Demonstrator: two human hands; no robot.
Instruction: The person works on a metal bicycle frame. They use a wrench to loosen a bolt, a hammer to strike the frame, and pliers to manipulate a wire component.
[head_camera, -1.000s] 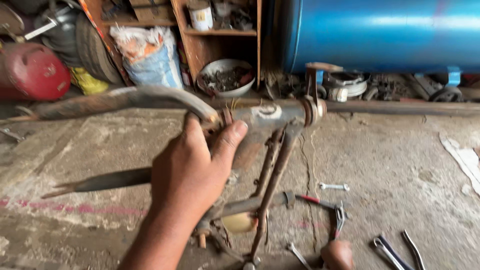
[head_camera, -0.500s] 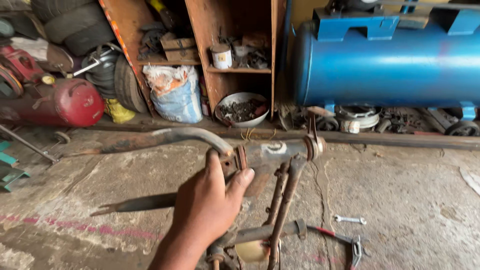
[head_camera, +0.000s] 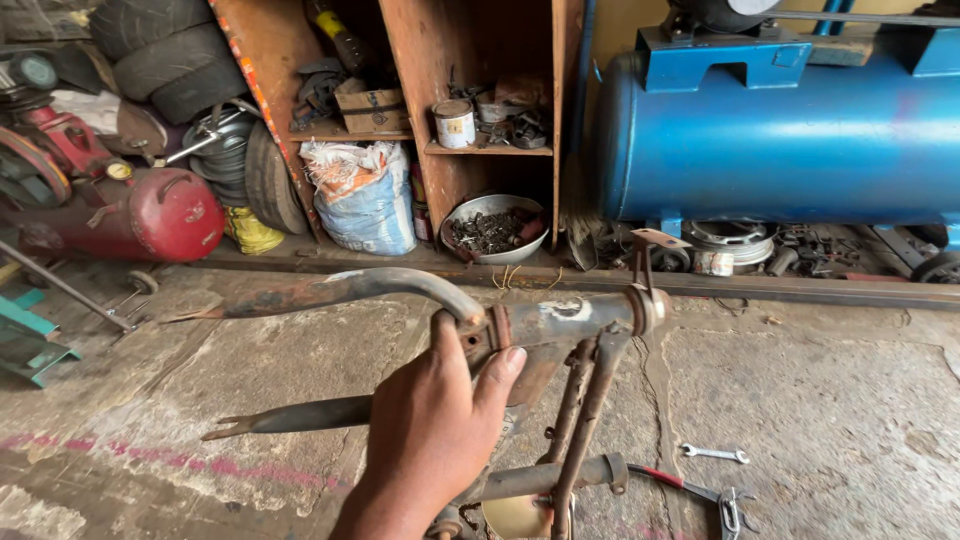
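My left hand (head_camera: 430, 430) is shut on a rusty bicycle frame (head_camera: 560, 320), gripping it where the curved tube meets the straight top tube. The frame is held up off the concrete floor, with its curved grey tube (head_camera: 350, 288) reaching left and thin rusty stays (head_camera: 585, 420) running down to a lower tube (head_camera: 545, 478). A seat clamp (head_camera: 648, 300) sits at the frame's right end. My right hand is out of view.
A small spanner (head_camera: 714, 454) and red-handled pliers (head_camera: 690, 488) lie on the floor at the right. Behind stand a blue compressor tank (head_camera: 790, 140), a wooden shelf (head_camera: 480, 100), a bowl of metal parts (head_camera: 493, 228), a white sack (head_camera: 362, 195), a red tank (head_camera: 140, 215) and tyres (head_camera: 170, 50).
My left hand keeps its grip on the frame. The view has tilted up, showing more of the shelf and blue tank, and the tools at the bottom right have slipped mostly out of view.
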